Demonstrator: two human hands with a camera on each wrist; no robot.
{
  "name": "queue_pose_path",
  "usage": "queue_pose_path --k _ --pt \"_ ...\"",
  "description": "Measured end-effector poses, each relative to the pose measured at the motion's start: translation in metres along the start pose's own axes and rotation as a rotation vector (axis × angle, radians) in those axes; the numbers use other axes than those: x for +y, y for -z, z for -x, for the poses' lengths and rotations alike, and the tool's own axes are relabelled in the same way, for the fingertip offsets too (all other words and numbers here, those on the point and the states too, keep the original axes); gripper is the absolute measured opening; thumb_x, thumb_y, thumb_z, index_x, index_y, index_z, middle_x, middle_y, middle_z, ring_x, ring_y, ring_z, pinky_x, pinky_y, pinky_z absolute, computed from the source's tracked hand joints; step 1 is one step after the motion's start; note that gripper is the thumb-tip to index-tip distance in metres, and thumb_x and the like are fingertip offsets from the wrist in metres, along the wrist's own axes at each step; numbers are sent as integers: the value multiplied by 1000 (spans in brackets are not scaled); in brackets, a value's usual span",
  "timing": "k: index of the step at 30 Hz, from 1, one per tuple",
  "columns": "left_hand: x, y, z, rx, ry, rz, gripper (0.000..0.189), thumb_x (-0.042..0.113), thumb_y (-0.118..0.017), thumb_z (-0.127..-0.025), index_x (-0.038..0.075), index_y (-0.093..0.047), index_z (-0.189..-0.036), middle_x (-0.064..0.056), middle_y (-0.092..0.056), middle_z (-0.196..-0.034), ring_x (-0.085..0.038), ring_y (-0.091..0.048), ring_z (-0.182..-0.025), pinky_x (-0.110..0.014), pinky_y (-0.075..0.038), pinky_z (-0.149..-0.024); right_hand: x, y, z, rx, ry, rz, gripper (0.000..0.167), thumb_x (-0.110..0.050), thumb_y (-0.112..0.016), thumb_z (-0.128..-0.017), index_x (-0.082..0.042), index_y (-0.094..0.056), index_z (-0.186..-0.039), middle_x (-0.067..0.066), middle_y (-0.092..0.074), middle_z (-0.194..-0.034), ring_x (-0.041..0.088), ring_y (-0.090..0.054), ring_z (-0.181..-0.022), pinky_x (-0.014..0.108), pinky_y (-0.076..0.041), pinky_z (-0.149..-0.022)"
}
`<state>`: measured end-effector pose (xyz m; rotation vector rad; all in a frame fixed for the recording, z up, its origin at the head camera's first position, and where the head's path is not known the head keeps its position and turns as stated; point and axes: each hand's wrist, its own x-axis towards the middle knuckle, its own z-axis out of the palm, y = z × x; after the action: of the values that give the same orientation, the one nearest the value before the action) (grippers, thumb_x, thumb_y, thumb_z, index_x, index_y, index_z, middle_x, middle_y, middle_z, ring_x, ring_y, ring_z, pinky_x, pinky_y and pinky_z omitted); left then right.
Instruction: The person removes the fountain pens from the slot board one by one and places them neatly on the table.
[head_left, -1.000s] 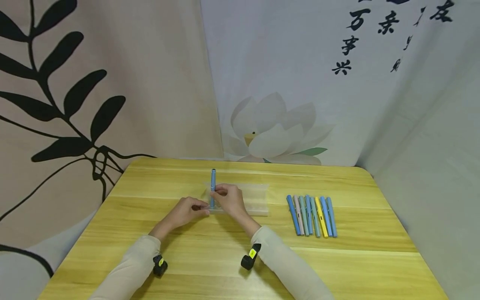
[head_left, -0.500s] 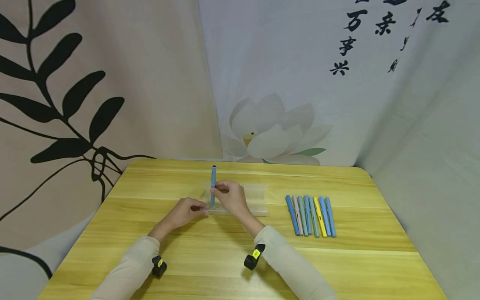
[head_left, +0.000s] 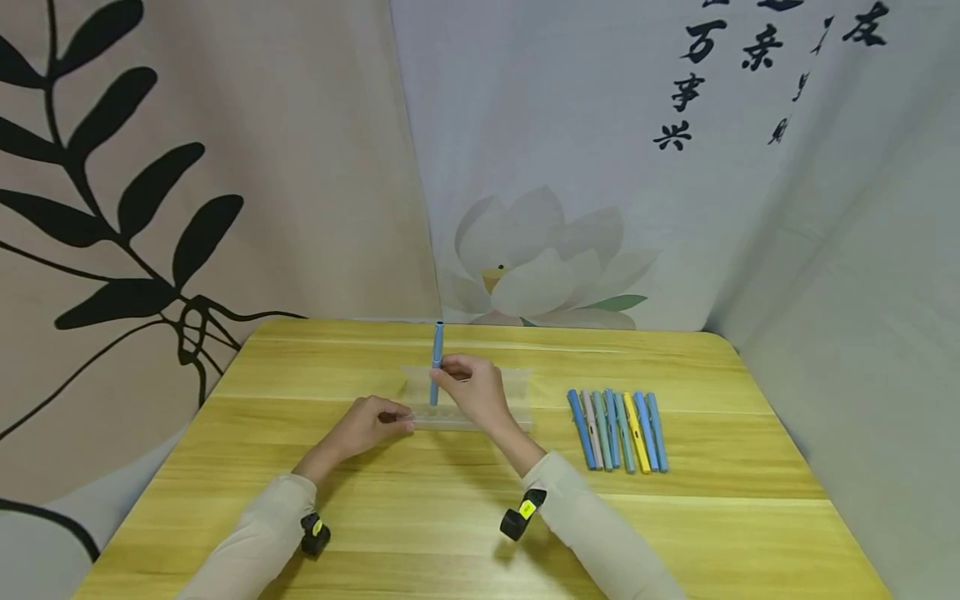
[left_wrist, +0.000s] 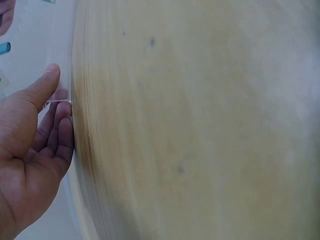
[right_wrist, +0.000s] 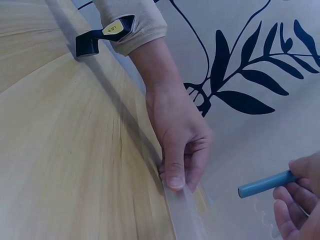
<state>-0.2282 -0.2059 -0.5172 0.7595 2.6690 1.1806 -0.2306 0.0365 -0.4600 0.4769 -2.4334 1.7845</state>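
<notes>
My right hand [head_left: 476,390] pinches a blue pen [head_left: 437,346] between thumb and fingers and holds it upright. In the head view the pen's lower end overlaps a clear plastic rack [head_left: 517,398] that lies lengthwise on the table. My left hand [head_left: 367,429] grips the rack's left end. From the right wrist view, the blue pen [right_wrist: 265,184] sticks out of the fingertips, its end apart from the rack's clear edge [right_wrist: 182,212]. The left wrist view shows my left hand [left_wrist: 30,140], thumb and fingers around the transparent end.
Several capped pens in blue, grey, green and yellow lie side by side on the right of the table; a yellow pen [head_left: 637,433] is among them. Printed curtains [head_left: 555,167] hang behind the wooden table [head_left: 420,517]. Each sleeve carries a black wrist camera [head_left: 315,533].
My right hand has lifted the blue pen and moved it slightly to the right over the rack. The left hand keeps its grip on the rack's left end.
</notes>
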Motion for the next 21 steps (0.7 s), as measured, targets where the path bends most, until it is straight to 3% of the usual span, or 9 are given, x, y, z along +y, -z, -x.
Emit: queue_pose_path --k 21 --pt "0 -1 0 -2 50 12 37 27 -74 -96 1 -74 -121 1 -75 -98 -10 -63 -80 -26 -54 -72 9 47 20 90 -12 2 29 -28 -76 -95 -8 -76 -116 6 -77 -102 20 -73 -93 36 -59 -82"
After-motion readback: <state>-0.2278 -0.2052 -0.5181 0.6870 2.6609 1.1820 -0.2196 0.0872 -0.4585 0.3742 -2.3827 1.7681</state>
